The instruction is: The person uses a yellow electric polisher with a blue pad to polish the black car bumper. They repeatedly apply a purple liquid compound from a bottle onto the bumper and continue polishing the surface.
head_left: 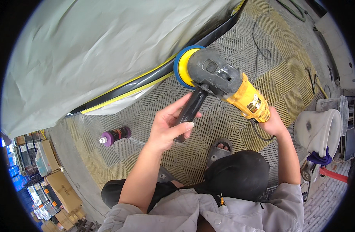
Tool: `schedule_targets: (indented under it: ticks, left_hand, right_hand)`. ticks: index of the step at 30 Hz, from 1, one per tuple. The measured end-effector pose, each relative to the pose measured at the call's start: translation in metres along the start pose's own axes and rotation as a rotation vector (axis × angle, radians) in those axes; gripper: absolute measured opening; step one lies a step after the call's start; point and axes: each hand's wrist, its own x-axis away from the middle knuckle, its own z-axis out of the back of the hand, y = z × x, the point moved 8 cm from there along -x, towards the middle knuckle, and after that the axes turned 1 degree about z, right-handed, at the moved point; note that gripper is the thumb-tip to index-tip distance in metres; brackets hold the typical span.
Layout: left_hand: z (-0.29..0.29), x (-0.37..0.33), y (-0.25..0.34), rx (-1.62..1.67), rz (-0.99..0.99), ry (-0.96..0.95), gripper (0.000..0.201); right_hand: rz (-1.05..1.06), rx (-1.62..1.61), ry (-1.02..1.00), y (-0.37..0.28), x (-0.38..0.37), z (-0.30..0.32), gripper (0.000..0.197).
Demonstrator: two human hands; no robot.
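At two o'clock a yellow-and-black power polisher (223, 79) is held, its black rod-shaped handle (193, 107) wrapped by the left grip (164, 127), its rear by the right grip (273, 122), while at ten o'clock a glossy black strip (146, 79) is already masked, its buffing apparently unfinished.

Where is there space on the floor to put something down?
Bare floor mat shows between the polisher and the long-handled tools at right. Another free patch lies between the purple bottle and the person's left knee. It's crowded around the white bucket at right and the cardboard boxes at lower left.
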Motion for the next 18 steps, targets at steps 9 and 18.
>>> schedule_targets:
  ticks: [9,18]
  left_hand:
    - [0.007,0.006,-0.016,0.047,0.005,0.02,0.089]
    - [0.01,0.013,-0.029,0.067,0.003,0.061,0.091]
  right_hand:
    - [0.002,0.015,-0.019,-0.001,-0.001,0.0,0.037]
    - [-0.058,0.109,-0.073,0.002,-0.003,0.005,0.04]
